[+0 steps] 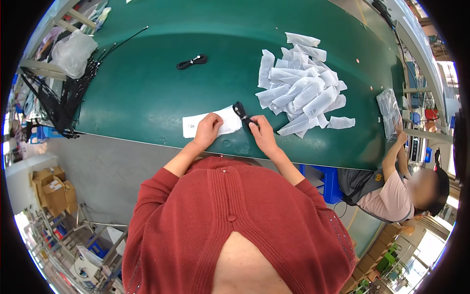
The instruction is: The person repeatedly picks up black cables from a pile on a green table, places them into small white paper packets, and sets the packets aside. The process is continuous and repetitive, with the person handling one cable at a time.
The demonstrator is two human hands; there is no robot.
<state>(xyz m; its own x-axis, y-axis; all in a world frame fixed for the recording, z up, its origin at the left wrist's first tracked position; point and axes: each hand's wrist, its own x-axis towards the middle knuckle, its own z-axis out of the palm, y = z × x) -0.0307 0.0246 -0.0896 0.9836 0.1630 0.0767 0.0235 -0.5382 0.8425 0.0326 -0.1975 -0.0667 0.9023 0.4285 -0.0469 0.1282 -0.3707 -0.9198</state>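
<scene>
On the green table in front of me lies a flat stack of white paper-like bags [193, 126]. My left hand [208, 130] is closed over it, thumb and fingers pinching near the middle of the top bag. At the stack's right end, my right hand [263, 133] grips a bundled black cable [239, 110]. The cable's looped end points away from me and overlaps the edge of the bags. A second coiled black cable [192, 61] lies farther back on the table, apart from both hands.
Filled white bags [303, 88] form a loose pile at the right. Many long black cables [58, 103] hang over the table's left end beside a clear plastic bag [74, 53]. At the right edge another person [391, 193] handles a clear bag [389, 112]; a blue stool [330, 183] stands nearby.
</scene>
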